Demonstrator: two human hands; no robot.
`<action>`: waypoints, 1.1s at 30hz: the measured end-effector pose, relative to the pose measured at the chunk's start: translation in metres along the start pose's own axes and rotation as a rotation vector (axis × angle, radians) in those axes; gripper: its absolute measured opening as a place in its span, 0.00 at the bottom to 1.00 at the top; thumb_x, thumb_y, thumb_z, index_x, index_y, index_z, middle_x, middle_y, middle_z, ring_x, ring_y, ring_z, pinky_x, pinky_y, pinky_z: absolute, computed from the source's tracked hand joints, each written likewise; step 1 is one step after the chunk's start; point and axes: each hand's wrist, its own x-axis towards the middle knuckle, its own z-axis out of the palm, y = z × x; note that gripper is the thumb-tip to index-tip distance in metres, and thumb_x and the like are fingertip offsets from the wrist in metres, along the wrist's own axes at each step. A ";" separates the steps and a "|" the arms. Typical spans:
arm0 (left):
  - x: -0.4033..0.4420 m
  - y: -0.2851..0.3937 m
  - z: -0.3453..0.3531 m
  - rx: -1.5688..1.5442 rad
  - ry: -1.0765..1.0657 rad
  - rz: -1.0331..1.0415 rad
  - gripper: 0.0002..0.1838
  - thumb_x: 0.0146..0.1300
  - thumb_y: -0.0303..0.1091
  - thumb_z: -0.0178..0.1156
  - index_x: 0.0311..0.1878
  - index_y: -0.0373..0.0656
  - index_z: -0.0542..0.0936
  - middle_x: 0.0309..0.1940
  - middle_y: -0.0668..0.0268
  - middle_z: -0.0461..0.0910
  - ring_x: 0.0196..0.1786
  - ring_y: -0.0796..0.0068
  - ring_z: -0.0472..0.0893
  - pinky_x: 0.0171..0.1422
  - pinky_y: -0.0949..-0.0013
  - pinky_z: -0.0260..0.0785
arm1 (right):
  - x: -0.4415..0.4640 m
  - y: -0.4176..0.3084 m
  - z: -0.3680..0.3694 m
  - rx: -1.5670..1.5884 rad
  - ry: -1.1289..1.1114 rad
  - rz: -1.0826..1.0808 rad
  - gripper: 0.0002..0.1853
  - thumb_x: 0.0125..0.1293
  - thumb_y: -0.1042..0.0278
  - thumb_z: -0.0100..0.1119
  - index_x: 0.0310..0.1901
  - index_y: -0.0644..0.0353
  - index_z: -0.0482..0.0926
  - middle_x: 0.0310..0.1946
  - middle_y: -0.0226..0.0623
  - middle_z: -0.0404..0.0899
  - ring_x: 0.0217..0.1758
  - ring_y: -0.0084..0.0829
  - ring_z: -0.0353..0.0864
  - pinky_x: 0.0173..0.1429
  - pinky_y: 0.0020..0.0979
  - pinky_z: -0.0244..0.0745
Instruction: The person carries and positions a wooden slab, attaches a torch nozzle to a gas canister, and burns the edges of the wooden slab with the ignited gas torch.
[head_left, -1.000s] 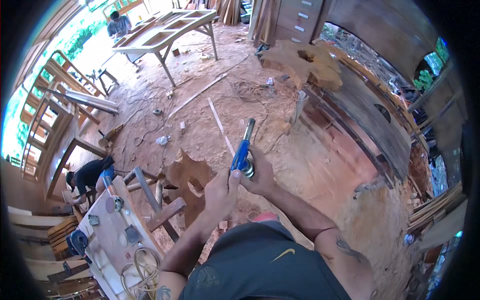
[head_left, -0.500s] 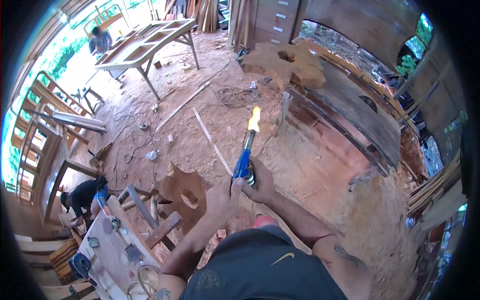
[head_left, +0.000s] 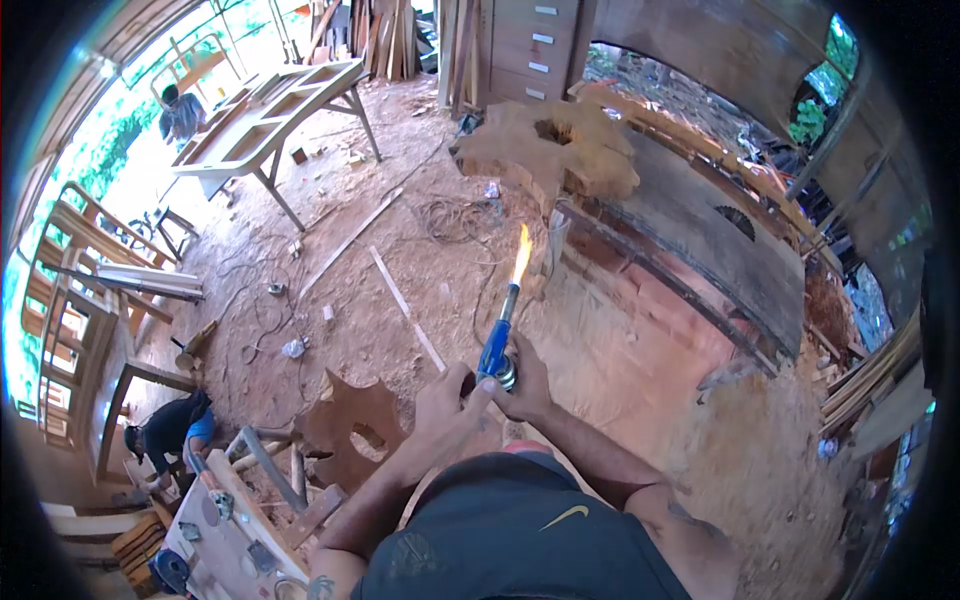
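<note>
A lit blowtorch [head_left: 495, 349] with a blue body and a metal nozzle points away from me and upward in view. From its tip rises a yellow-orange flame [head_left: 522, 253]. My right hand [head_left: 527, 383] wraps round the torch's lower part from the right. Closed at the base from the other side is my left hand [head_left: 448, 408], its thumb lying near the torch's lower end. Both hands partly hide the bottom of the torch and whatever it joins.
A large wood slab with a hole [head_left: 540, 150] lies ahead by a long dark bench [head_left: 700, 210]. Coiled cable [head_left: 458, 218] and wood strips litter the dusty floor. One person [head_left: 175, 430] bends at lower left; another [head_left: 182, 115] is by the framed table [head_left: 270, 115].
The flame has become longer and narrower. The torch and both hands sit slightly lower and further right in view, while much of the surrounding workshop has shifted left.
</note>
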 end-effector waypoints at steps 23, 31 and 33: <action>0.293 -0.153 0.037 -0.322 -0.472 0.016 0.40 0.49 0.48 0.75 0.65 0.47 0.74 0.42 0.54 0.85 0.44 0.54 0.86 0.48 0.54 0.77 | 0.213 0.122 0.073 0.071 0.277 0.244 0.41 0.56 0.53 0.77 0.65 0.64 0.66 0.45 0.44 0.83 0.46 0.35 0.86 0.51 0.36 0.82; 0.398 -0.246 -0.006 -0.092 -0.466 0.223 0.41 0.54 0.42 0.72 0.70 0.42 0.66 0.57 0.45 0.77 0.59 0.41 0.79 0.58 0.45 0.74 | 0.295 0.150 0.169 -0.079 0.380 0.564 0.34 0.53 0.58 0.80 0.58 0.63 0.74 0.45 0.42 0.86 0.49 0.33 0.87 0.55 0.37 0.82; 0.416 -0.274 -0.019 -0.029 -0.488 0.302 0.43 0.53 0.45 0.74 0.70 0.40 0.67 0.67 0.46 0.70 0.68 0.42 0.72 0.69 0.47 0.68 | 0.306 0.178 0.183 -0.031 0.386 0.572 0.32 0.52 0.58 0.80 0.55 0.62 0.76 0.45 0.39 0.86 0.48 0.33 0.87 0.54 0.36 0.82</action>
